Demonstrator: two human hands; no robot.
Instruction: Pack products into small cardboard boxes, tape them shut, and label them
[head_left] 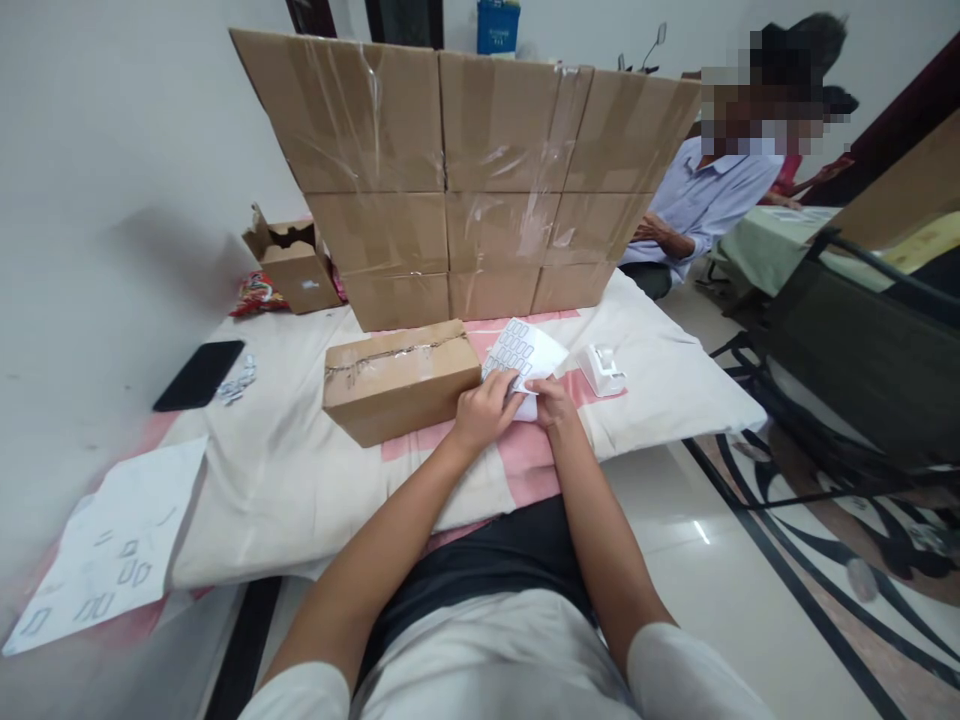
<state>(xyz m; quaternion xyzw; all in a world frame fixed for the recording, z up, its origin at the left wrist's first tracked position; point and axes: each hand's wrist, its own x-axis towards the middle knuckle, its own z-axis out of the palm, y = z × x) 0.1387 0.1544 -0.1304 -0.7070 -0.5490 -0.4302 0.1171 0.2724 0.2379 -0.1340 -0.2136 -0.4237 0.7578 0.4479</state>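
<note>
Between my two hands is a white sheet [550,352] printed with rows of small dark-outlined rectangles, tilted up off the cloth. My left hand [486,405] rests over its lower left part, fingers bent onto the sheet near the box corner. My right hand [552,402] pinches the lower right edge, thumb on top. A closed cardboard box [405,395], with tape along its top seam, lies just left of my left hand. To the right of my right hand sits a white tape dispenser [601,370].
Stacked, taped cartons [495,180] rise like a wall behind. An open small carton [296,265], a black tablet-like slab [199,375], paper scraps [238,380] and another marked sheet [120,540] lie left. At right, a person in a light shirt [705,200] sits beyond a dark chair [847,370].
</note>
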